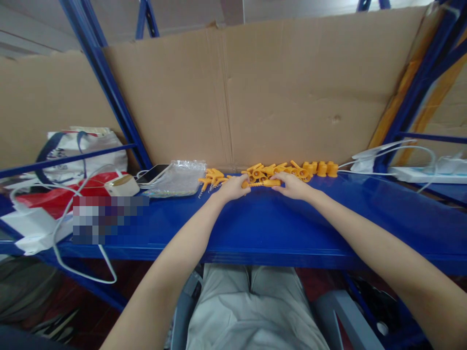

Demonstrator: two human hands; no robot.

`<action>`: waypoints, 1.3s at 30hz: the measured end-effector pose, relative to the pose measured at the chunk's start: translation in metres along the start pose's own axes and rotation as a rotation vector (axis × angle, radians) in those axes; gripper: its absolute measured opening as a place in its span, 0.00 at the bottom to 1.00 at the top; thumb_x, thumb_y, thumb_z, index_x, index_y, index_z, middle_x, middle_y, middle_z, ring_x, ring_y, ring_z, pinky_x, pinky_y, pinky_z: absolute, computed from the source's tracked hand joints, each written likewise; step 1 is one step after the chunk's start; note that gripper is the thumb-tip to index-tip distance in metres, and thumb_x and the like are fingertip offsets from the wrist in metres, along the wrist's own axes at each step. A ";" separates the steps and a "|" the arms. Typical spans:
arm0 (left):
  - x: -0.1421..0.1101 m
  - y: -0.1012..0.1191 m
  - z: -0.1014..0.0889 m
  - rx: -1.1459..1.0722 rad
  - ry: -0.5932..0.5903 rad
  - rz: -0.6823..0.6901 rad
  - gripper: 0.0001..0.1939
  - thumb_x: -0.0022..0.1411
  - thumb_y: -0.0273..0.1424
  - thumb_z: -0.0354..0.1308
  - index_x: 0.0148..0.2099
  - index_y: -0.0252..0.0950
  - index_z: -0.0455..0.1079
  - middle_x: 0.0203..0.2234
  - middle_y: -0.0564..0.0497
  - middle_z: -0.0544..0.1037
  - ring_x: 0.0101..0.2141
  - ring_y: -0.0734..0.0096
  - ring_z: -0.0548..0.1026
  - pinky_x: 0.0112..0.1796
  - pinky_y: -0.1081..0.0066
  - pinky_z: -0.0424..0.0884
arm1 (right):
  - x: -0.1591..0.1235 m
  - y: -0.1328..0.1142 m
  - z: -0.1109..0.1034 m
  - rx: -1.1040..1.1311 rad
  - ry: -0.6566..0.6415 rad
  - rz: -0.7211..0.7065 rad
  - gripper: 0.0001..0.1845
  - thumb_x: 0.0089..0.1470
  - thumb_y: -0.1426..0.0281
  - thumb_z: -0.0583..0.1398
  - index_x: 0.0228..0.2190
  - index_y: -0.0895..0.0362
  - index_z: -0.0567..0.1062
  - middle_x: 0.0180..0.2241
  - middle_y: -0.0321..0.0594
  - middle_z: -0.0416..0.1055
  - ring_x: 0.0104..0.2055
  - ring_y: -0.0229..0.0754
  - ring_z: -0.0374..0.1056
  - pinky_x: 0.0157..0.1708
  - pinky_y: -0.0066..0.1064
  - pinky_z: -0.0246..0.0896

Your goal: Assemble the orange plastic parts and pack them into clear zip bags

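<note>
A yellow-orange plastic piece (263,183) with a ridged, screw-like middle lies level between my two hands. My left hand (232,189) pinches its rounded left end. At its right end, the thumb and fingers of my right hand (294,186) close on a smooth, thicker part. Just behind them lies a pile of yellow-orange cone-shaped plastic parts (258,173). Beside my left hand are more yellow parts (212,176) with thin, curly metal bits. Several short yellow caps (321,168) stand in a row to the right of the pile. My fingers hide some of the held piece.
A clear plastic bag (178,179) and a phone (155,174) lie left of the parts. White cables and chargers (34,226) clutter the left end of the blue shelf (255,228). Cardboard (292,92) walls the back; a power strip (430,174) is at right.
</note>
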State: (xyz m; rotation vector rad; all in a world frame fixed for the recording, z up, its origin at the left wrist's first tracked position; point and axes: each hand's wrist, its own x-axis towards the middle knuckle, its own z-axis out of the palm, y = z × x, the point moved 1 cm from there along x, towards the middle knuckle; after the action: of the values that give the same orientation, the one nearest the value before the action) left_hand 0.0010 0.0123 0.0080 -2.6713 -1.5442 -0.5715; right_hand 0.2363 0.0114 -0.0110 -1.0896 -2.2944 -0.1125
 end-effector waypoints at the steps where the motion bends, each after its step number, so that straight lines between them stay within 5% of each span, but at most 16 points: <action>1: 0.000 0.001 0.000 -0.007 0.010 0.005 0.13 0.58 0.30 0.56 0.47 0.37 0.70 0.31 0.50 0.81 0.37 0.63 0.78 0.40 0.70 0.70 | 0.000 0.001 0.000 0.002 0.011 -0.008 0.13 0.54 0.72 0.60 0.42 0.56 0.77 0.44 0.47 0.77 0.47 0.50 0.72 0.49 0.45 0.66; 13: -0.001 0.001 0.001 0.004 0.033 0.004 0.11 0.58 0.31 0.56 0.43 0.37 0.73 0.30 0.50 0.80 0.35 0.64 0.78 0.38 0.71 0.69 | 0.001 0.001 0.006 0.058 0.042 -0.023 0.16 0.56 0.70 0.59 0.47 0.56 0.76 0.46 0.49 0.74 0.50 0.52 0.70 0.52 0.51 0.65; 19: 0.000 0.000 0.001 0.008 0.043 -0.015 0.13 0.58 0.32 0.58 0.45 0.37 0.73 0.33 0.49 0.81 0.37 0.63 0.78 0.40 0.70 0.69 | 0.000 0.015 0.000 0.378 -0.022 0.112 0.24 0.52 0.71 0.63 0.51 0.55 0.71 0.54 0.49 0.70 0.51 0.48 0.72 0.50 0.44 0.70; 29: 0.002 -0.003 0.003 -0.057 0.096 0.000 0.15 0.61 0.42 0.59 0.43 0.36 0.72 0.28 0.50 0.80 0.33 0.64 0.78 0.37 0.71 0.68 | 0.000 0.011 0.002 0.736 -0.103 0.383 0.15 0.58 0.59 0.61 0.36 0.59 0.74 0.33 0.45 0.77 0.28 0.40 0.75 0.33 0.33 0.74; 39: -0.002 0.005 -0.002 -0.004 0.141 -0.036 0.15 0.62 0.42 0.58 0.43 0.36 0.73 0.27 0.50 0.80 0.34 0.63 0.79 0.35 0.72 0.68 | -0.004 0.006 -0.004 0.889 -0.103 0.362 0.25 0.48 0.65 0.70 0.45 0.54 0.67 0.27 0.32 0.75 0.25 0.36 0.73 0.29 0.30 0.70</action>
State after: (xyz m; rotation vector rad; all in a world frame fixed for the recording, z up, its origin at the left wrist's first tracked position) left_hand 0.0040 0.0072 0.0099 -2.5478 -1.5576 -0.7472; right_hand 0.2442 0.0112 -0.0108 -0.9831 -1.8335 1.0189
